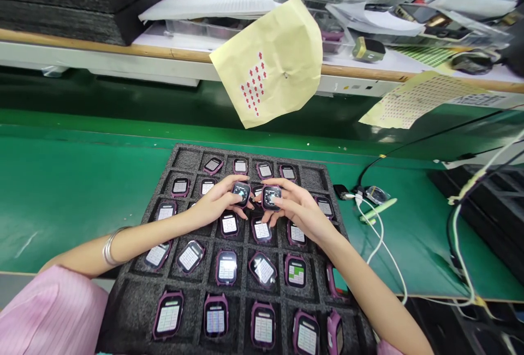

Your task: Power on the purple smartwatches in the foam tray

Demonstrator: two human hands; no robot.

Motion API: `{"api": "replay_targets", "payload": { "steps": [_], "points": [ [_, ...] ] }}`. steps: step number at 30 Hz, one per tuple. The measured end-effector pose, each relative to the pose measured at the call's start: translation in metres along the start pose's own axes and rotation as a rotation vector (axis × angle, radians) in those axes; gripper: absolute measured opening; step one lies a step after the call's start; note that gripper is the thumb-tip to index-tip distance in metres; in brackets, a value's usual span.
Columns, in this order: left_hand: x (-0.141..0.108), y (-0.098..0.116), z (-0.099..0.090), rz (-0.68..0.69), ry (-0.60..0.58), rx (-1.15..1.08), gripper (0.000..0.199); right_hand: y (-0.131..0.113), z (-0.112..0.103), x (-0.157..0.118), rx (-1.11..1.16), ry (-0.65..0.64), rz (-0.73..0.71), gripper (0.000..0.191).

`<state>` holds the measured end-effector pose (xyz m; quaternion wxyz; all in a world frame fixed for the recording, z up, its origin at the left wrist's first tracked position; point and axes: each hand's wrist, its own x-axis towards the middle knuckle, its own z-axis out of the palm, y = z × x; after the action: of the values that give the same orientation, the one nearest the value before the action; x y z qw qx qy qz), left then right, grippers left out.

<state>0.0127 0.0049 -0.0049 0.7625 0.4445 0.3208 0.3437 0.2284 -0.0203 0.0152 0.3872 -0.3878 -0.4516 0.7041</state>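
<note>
Over the upper middle of a dark foam tray, my left hand is closed on a smartwatch with a dark face lit, its thumb at the screen's edge. Close beside it, my right hand grips another smartwatch in a purple case, thumb resting on its lit screen. Both screens face up towards me. Several purple watches lie in the tray's compartments below, most showing white grid screens; one watch shows green blocks. The hands hide part of the watches beneath them.
A yellow sheet with red arrow stickers hangs from the shelf edge. White cables and a green tool lie on the green table to the right. Black foam trays are stacked at the far right.
</note>
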Motion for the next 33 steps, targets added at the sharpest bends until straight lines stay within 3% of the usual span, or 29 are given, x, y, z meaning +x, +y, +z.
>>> {"api": "replay_targets", "payload": {
  "steps": [24,33],
  "points": [
    [-0.001,-0.0046,-0.0051,0.102,-0.083,0.004,0.047,0.0005,-0.0011,-0.0008,-0.023,-0.023,-0.046,0.033],
    [-0.0013,-0.004,-0.0057,0.125,-0.126,-0.006,0.047,0.0021,0.0005,-0.0023,-0.13,0.041,-0.109,0.029]
  ]
}}
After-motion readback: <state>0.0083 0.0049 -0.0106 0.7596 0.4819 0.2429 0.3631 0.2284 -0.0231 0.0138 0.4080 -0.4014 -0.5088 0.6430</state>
